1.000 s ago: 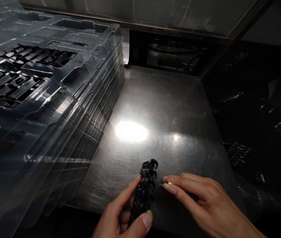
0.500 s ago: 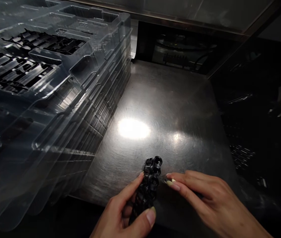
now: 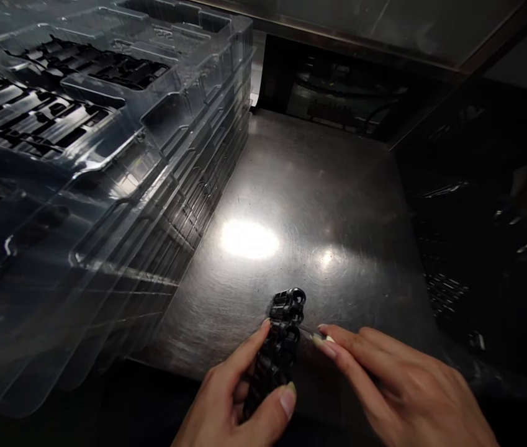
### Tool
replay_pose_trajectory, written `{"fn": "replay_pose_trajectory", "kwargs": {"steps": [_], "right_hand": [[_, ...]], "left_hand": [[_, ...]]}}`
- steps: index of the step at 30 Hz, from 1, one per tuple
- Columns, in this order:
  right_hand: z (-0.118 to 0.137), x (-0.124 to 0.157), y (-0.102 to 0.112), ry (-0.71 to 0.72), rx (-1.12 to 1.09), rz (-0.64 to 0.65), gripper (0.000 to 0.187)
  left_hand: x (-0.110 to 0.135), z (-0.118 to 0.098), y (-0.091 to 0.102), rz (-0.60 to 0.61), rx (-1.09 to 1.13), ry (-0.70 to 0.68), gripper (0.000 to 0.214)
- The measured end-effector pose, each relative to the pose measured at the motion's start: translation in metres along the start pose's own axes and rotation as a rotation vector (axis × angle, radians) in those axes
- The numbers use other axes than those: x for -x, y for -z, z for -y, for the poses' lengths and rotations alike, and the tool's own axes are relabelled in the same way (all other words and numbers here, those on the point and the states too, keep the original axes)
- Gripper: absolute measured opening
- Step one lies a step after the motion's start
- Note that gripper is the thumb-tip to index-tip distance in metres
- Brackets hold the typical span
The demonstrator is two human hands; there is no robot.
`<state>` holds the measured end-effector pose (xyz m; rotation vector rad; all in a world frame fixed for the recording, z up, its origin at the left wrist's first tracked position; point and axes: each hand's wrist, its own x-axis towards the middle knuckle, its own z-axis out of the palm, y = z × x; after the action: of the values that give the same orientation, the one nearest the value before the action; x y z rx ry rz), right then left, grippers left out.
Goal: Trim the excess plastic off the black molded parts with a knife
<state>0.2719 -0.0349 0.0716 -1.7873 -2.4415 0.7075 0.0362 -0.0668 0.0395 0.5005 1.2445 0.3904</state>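
Observation:
My left hand [image 3: 233, 403] grips a stack of small black plastic parts [image 3: 279, 347] between thumb and fingers, its top end sticking out over the steel table [image 3: 300, 205]. My right hand [image 3: 403, 391] lies just right of the stack, fingers stretched towards it, with a small pale piece [image 3: 326, 339] pinched at the fingertips; I cannot make out what it is.
A tall pile of clear plastic trays [image 3: 105, 155] fills the left half, its upper trays holding rows of black parts [image 3: 30, 118]. A dark machine opening [image 3: 333, 99] sits at the back. Dark shelving or bins [image 3: 491, 236] stand to the right.
The view has drifted slightly, so the trays sit lower right in frame. My right hand edged a little right and down; the left hand keeps its grip on the black stack.

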Motion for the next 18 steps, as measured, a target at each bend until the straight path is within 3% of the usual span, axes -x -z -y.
{"fn": "replay_pose_trajectory", "kwargs": {"steps": [10, 18], "right_hand": [[-0.004, -0.012, 0.012, 0.100, 0.075, -0.026, 0.030], [-0.003, -0.001, 0.000, 0.017, 0.032, -0.073, 0.024]], "left_hand": [[-0.001, -0.001, 0.001, 0.046, 0.033, -0.005, 0.090], [-0.003, 0.007, -0.009, 0.004, 0.053, 0.020, 0.087]]}}
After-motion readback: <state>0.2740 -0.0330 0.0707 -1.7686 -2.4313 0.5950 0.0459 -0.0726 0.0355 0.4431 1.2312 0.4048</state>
